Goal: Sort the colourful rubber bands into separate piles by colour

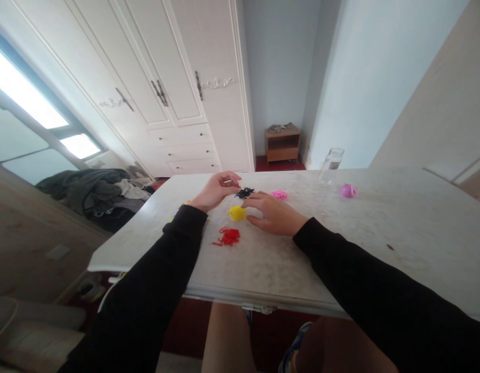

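Observation:
My left hand [219, 190] is at the left edge of a small pile of thin black strands [245, 193], with its fingers curled in towards the thumb. Whatever those fingers may hold is too small to make out. From the other side my right hand [273, 213] reaches in with fingers and thumb apart. Its fingertips are close to the black strands and a yellow pile [237, 213]. Nearer me lies a loose pile of red strands [229, 237]. A pink pile [279, 195] sits just beyond my right hand.
A clear glass jar [332, 167] stands near the far edge of the white table [380, 248]. To its right is a round pink-purple object [348, 190]. Small coloured bits, partly hidden, lie by my left wrist. Clothes [96, 194] are heaped beyond the table's left side.

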{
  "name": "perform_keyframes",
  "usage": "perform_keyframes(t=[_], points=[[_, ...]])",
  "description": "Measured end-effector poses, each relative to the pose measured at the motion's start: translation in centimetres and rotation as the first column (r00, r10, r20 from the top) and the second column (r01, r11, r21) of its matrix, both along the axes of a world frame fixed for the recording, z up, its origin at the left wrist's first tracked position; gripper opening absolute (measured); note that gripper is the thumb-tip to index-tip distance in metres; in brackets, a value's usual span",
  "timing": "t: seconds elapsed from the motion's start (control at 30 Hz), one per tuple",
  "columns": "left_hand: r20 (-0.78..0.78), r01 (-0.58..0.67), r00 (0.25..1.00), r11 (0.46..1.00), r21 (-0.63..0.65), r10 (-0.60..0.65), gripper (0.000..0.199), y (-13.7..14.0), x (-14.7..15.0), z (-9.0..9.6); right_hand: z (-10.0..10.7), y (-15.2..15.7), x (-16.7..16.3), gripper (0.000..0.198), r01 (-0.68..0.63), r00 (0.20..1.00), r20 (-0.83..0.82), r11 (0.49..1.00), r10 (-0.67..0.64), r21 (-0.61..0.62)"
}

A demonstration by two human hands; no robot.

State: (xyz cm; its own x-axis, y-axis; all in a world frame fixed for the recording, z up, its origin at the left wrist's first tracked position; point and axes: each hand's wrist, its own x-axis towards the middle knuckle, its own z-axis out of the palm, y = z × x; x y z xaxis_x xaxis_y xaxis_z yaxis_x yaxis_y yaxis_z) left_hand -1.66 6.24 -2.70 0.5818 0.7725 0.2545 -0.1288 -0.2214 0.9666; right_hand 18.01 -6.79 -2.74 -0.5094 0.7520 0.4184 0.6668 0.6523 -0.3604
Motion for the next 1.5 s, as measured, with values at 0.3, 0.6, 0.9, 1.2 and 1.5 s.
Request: perform_keyframes(t=[0.3, 0.6, 0.9, 1.2, 1.5], points=[[0.044, 0.071, 0.996, 0.997, 0.01, -0.072, 0.034, -0.6, 0.3, 0.2, -0.6, -0.1, -0.4, 0.058, -0.007, 0.999, -0.04, 1.0, 0.006, -0.029], [0.09, 0.092, 0.992, 0.996, 0.011, -0.093, 0.034, -0.7, 0.3, 0.2, -0.5, 0.0, -0.2, 0.049, 0.021, 0.999, -0.042, 1.0, -0.021, -0.01], [0.098, 0.043, 0.994, 0.999, 0.02, -0.045, 0.035, -0.3, 0.2, 0.0, 2.8, 0.5, 3.1, 0.013, 0.239, 0.958, -0.155, 0.97, -0.241, -0.034], [0.088, 0.021, 0.996, 0.999, 0.044, -0.025, 0.034, 0.3, 0.1, -0.5, 3.8, 0.4, 6.3, 0.016, 0.239, 0.969, 0.01, 0.934, -0.246, -0.266], [0.099, -0.039, 0.995, 0.998, 0.044, 0.035, 0.035, 0.4, 0.2, -0.5, 5.0, -0.4, 6.3, 0.012, 0.271, 0.953, 0.216, 0.915, -0.212, -0.3]])
